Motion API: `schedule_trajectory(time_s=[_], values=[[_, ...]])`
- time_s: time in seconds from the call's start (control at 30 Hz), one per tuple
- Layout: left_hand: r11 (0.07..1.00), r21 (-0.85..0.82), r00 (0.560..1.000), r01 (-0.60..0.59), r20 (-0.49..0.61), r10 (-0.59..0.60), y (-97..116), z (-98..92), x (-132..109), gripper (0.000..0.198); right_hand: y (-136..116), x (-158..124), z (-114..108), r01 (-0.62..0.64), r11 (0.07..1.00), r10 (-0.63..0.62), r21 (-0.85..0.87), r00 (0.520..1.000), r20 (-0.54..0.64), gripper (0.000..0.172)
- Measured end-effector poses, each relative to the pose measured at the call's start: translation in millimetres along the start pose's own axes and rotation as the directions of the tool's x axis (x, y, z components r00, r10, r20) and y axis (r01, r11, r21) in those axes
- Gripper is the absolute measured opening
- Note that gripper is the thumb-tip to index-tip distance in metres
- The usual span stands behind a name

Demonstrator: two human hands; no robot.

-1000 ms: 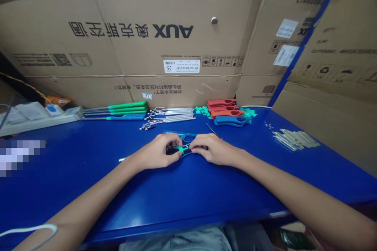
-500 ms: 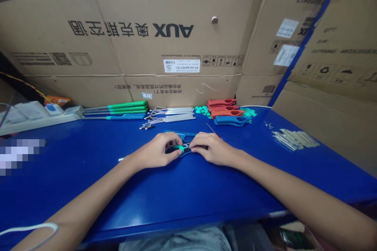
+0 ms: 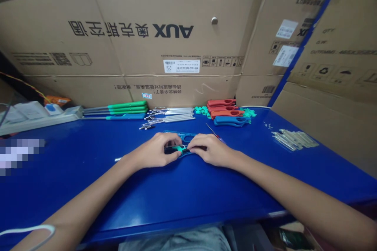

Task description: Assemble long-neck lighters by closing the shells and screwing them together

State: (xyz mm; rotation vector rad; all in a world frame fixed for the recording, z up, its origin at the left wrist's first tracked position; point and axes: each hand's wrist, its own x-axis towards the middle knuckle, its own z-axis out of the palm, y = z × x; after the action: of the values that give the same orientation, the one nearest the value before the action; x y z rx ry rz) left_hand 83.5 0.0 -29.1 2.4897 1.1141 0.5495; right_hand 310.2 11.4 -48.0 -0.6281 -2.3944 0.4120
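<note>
1. The left hand [image 3: 156, 151] is closed around the near end of a blue plastic lighter casing [image 3: 179, 136], and its fingers curl over the casing from the left side.
2. The right hand [image 3: 211, 150] is also gripping this casing from the right side, and its fingertips [image 3: 191, 147] press near a small green part [image 3: 179, 148] that sits inside the casing.
3. The casing lies open and nearly flat between the two hands, just above the blue table [image 3: 88, 192], and the hands cover much of it. Thin wire [image 3: 172, 146] shows in it, and a thin metal rod [image 3: 118, 159] comes out to the left, under the left hand.
4. Just beside the right hand lies a thin pointed tool [image 3: 213, 132] with a dark red end; no hand touches it.
5. Farther ahead, along the back of the table, are green and blue long lighters [image 3: 126, 109], metal rods with wires [image 3: 171, 115], red casings [image 3: 225, 108] and one blue casing [image 3: 229, 121], with small green parts [image 3: 202, 110] near them.
6. On the right side lies a clear bag of pale tubes [image 3: 294, 140]. Large cardboard boxes [image 3: 173, 31] with the printed word AUX stand behind the table.
</note>
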Motion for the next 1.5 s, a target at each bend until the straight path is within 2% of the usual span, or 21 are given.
schedule_trajectory(time_s=[0.53, 1.07, 1.5], values=[[0.999, 0.031, 0.999, 0.029, -0.027, -0.028, -2.1, 1.2, -0.9, 0.016, -4.2, 0.5, -1.7, 0.020, 1.000, -0.021, 0.013, 0.999, 0.025, 0.016], [0.999, 0.020, 0.998, 0.034, -0.045, -0.033, -1.1, 3.1, -0.6, 0.018, -2.9, 0.4, -1.8, -0.117, 0.992, 0.116, 0.055, 0.993, 0.025, 0.013], [0.999, 0.001, 0.999, 0.051, -0.018, -0.051, -2.8, 2.4, -1.3, 0.020, -1.3, -0.6, -0.4, -0.116, 0.992, 0.114, 0.050, 0.992, 0.044, 0.015]])
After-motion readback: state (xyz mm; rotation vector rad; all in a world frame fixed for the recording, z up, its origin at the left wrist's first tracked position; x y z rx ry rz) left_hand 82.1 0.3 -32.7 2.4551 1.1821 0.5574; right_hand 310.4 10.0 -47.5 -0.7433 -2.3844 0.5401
